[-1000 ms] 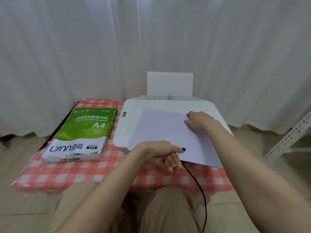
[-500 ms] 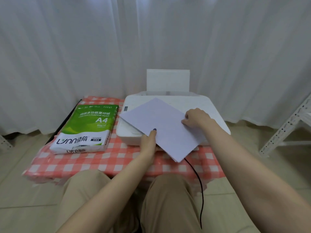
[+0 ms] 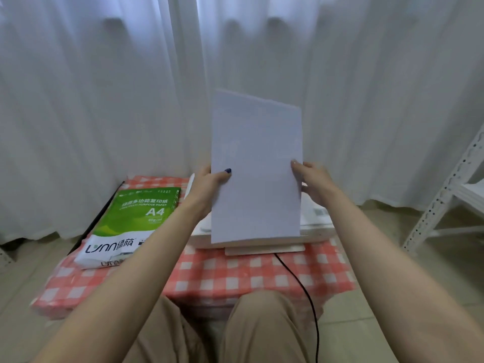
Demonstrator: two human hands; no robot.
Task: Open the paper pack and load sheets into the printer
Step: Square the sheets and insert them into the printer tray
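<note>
Left hand point(image 3: 209, 183), right hand point(image 3: 313, 180) pinch flat white sheets point(image 3: 255, 166) upright, perhaps touching smooth printer point(image 3: 314, 221).

Printer point(image 3: 315, 224) mostly hidden behind upright sheets point(image 3: 255, 163) | left hand point(image 3: 207, 186), right hand point(image 3: 313, 180): fingers behind sheets | cable point(image 3: 300, 282) cut by bottom edge
</note>
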